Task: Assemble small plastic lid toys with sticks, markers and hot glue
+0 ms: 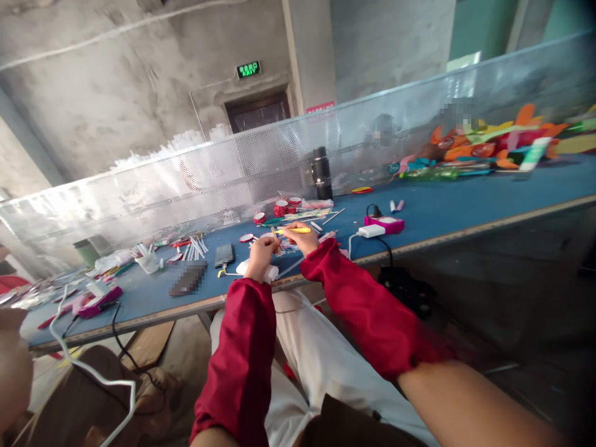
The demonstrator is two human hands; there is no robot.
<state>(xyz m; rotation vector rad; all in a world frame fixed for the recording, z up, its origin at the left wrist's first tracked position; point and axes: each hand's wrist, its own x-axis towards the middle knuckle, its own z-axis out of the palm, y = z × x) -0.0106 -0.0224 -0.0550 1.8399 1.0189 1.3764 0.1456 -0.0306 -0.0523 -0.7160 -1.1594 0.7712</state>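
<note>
At the table's near edge, my right hand [303, 239] is closed around a slim yellow pen [302, 230], which lies nearly level and points toward my left hand. My left hand [261, 256] pinches a small, brownish stick-like piece [276, 241]; its exact kind is too small to make out. The pen's tip is close to that piece, but I cannot tell whether they touch. Under and around both hands lie small pale and coloured bits. A white bundle [265, 271] rests beneath my left wrist. Red sleeves cover both forearms.
A black bottle [321, 175] stands behind red tape rolls [280, 208]. On the right are a magenta power strip [390, 224] and a white charger [371, 231]. A dark phone [188, 278] and a cup of sticks [148, 262] are left. Another person sits at far left.
</note>
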